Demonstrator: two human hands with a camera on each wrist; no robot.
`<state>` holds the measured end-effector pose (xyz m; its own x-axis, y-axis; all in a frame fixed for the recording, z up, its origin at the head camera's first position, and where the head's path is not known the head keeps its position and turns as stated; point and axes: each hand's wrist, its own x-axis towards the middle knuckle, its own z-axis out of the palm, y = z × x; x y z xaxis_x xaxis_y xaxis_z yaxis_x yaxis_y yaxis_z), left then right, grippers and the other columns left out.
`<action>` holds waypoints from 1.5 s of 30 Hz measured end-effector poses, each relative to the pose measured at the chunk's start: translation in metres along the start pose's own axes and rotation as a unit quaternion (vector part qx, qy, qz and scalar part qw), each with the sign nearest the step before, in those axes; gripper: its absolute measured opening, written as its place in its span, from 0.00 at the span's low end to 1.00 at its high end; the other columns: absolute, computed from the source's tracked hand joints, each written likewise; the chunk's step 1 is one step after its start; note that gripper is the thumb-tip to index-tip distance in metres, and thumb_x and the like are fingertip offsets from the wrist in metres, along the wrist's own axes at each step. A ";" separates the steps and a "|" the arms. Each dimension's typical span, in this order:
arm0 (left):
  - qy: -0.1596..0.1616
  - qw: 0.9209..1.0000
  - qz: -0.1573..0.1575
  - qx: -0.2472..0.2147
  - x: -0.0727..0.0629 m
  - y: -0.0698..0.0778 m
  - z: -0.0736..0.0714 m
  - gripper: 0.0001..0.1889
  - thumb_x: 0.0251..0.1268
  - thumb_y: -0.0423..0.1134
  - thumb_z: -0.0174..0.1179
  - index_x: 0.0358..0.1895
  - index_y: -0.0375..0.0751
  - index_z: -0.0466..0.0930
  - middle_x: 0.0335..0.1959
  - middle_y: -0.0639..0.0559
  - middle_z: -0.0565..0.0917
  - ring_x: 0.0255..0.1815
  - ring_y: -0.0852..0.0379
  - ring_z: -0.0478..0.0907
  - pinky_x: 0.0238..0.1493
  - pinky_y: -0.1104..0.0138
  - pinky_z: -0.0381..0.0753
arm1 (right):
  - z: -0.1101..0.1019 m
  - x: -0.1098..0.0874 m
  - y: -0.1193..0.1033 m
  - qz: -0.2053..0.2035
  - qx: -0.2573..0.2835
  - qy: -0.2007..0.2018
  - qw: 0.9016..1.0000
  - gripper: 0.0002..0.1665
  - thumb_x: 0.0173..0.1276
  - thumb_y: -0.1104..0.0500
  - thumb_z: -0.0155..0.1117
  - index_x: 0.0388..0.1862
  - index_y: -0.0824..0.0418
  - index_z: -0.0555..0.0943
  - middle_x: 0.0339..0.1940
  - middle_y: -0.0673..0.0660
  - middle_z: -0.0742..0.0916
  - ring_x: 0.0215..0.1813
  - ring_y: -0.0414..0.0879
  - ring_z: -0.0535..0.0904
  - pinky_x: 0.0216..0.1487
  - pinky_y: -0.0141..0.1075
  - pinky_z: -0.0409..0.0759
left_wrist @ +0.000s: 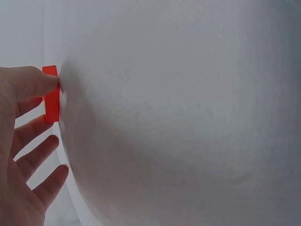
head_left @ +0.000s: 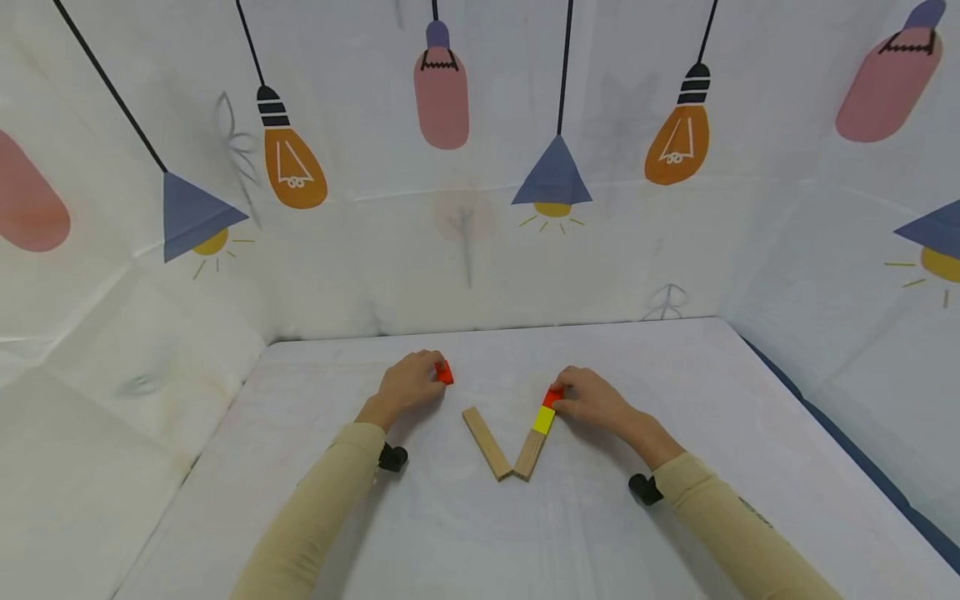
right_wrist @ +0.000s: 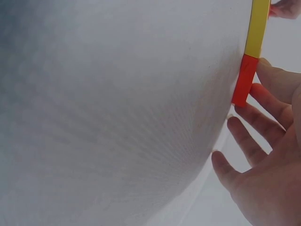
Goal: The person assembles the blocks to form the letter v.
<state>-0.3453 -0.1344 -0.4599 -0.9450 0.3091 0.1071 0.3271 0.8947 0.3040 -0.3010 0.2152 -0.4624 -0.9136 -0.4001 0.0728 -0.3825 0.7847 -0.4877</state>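
Toward the far left of the tabletop, my left hand pinches a small red block between thumb and fingers, low at the white surface. My right hand holds another red block by its sides. That block meets the end of a yellow block, which in turn touches a plain wooden plank. A second wooden plank slants to the left. The near ends of both planks touch, so the row and this plank make a V.
White cloth covers the table. Behind it hangs a pale wall sheet printed with lamps and bulbs, which also runs along both sides. A dark blue strip borders the right edge. Each wrist carries a small black camera.
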 end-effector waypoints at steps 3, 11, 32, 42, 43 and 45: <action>0.003 1.000 -0.001 -0.004 -0.001 0.000 0.000 0.09 0.60 0.41 0.61 0.44 0.54 0.79 0.46 0.55 0.82 0.43 0.54 0.75 0.46 0.57 0.78 | -0.001 0.000 -0.001 -0.002 0.001 0.000 1.000 0.15 0.66 0.59 0.67 0.51 0.60 0.83 0.50 0.56 0.85 0.53 0.51 0.77 0.62 0.51 0.75; 0.008 1.000 -0.003 -0.011 -0.001 -0.001 0.003 0.09 0.59 0.43 0.64 0.43 0.54 0.80 0.43 0.56 0.81 0.40 0.55 0.74 0.43 0.59 0.76 | -0.001 0.000 -0.001 -0.001 0.004 -0.001 1.000 0.15 0.66 0.59 0.67 0.51 0.61 0.83 0.51 0.56 0.85 0.54 0.52 0.77 0.62 0.52 0.75; -0.001 0.999 -0.013 -0.040 -0.010 0.014 0.000 0.10 0.59 0.49 0.67 0.43 0.57 0.80 0.44 0.58 0.83 0.41 0.56 0.75 0.46 0.58 0.77 | 0.000 0.002 0.000 0.004 -0.001 -0.003 1.000 0.12 0.66 0.61 0.67 0.48 0.60 0.84 0.48 0.54 0.85 0.52 0.51 0.77 0.61 0.51 0.76; 0.005 0.999 -0.002 -0.044 -0.014 0.018 0.002 0.11 0.59 0.50 0.67 0.44 0.57 0.81 0.45 0.59 0.83 0.42 0.57 0.75 0.47 0.59 0.77 | -0.002 0.001 -0.002 0.003 0.002 -0.004 1.000 0.14 0.66 0.60 0.67 0.50 0.61 0.83 0.49 0.55 0.85 0.52 0.51 0.77 0.61 0.51 0.76; 0.005 0.999 0.000 -0.044 -0.015 0.018 0.003 0.11 0.59 0.50 0.67 0.43 0.58 0.80 0.45 0.59 0.83 0.42 0.57 0.75 0.46 0.59 0.77 | -0.002 0.001 -0.003 0.002 0.003 -0.003 1.000 0.14 0.66 0.60 0.67 0.49 0.61 0.83 0.49 0.55 0.85 0.52 0.51 0.77 0.61 0.51 0.76; 0.006 0.999 0.003 -0.043 -0.016 0.019 0.004 0.11 0.59 0.50 0.67 0.43 0.58 0.80 0.45 0.59 0.83 0.42 0.57 0.75 0.45 0.60 0.77 | -0.002 0.001 -0.003 0.002 0.004 -0.001 1.000 0.14 0.66 0.60 0.67 0.49 0.61 0.83 0.49 0.55 0.85 0.52 0.51 0.76 0.61 0.51 0.76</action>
<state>-0.3242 -0.1213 -0.4595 -0.9431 0.3099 0.1201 0.3321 0.8620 0.3831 -0.3006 0.2137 -0.4587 -0.9144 -0.3988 0.0693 -0.3785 0.7819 -0.4953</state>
